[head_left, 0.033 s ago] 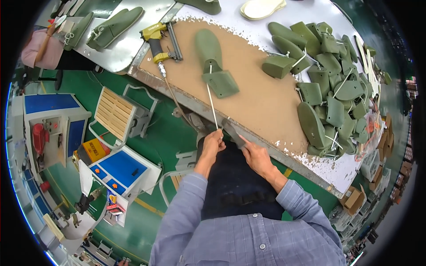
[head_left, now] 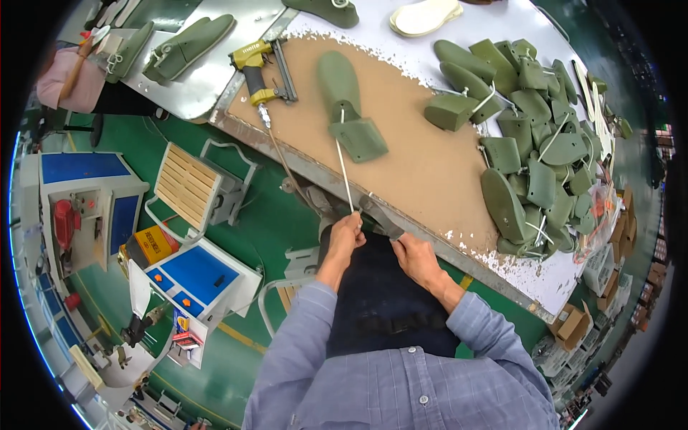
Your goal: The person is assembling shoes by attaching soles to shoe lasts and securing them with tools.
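A green shoe last lies on the brown board, its heel block bent at an angle to the front part. A white cord runs from the joint past the table edge toward me. My left hand pinches the cord's near end with fingers closed. In my right hand is a knife with a broad, flat grey blade. Its handle is hidden in my fist. The blade points up and left, its tip by the table edge, just right of the cord and my left fingers.
A yellow and black air nailer with a hose lies left of the last. Many green lasts are heaped at the right. Pale insoles lie at the back. A slatted chair stands left, and a person in pink is at far left.
The whole view has shifted slightly. The knife blade has tilted a little in my right hand. My left hand keeps its pinch on the cord; the last has not visibly moved.
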{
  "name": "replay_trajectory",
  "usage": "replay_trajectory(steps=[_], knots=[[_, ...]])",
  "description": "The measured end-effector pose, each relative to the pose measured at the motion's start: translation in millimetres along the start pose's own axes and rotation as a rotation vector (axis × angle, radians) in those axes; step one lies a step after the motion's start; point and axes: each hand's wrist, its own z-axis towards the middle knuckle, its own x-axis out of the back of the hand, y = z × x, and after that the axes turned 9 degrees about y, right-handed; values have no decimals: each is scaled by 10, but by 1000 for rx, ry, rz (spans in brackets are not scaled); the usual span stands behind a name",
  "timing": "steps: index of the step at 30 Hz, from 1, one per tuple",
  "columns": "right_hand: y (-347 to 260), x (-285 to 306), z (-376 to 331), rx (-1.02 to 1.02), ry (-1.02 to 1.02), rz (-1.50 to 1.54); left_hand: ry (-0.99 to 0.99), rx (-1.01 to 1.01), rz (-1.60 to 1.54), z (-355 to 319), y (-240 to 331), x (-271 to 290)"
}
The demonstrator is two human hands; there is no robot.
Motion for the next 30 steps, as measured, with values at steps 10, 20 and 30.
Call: replay_trajectory(steps=[10, 20, 30], knots=[[-74, 60, 88, -49, -17, -44, 92, -72, 65, 12, 42, -80], [-338, 352, 127, 48, 42, 83, 405, -625, 470, -46, -61, -115], [-82, 194, 116, 50, 72, 60, 343, -498, 404, 39, -104, -108]])
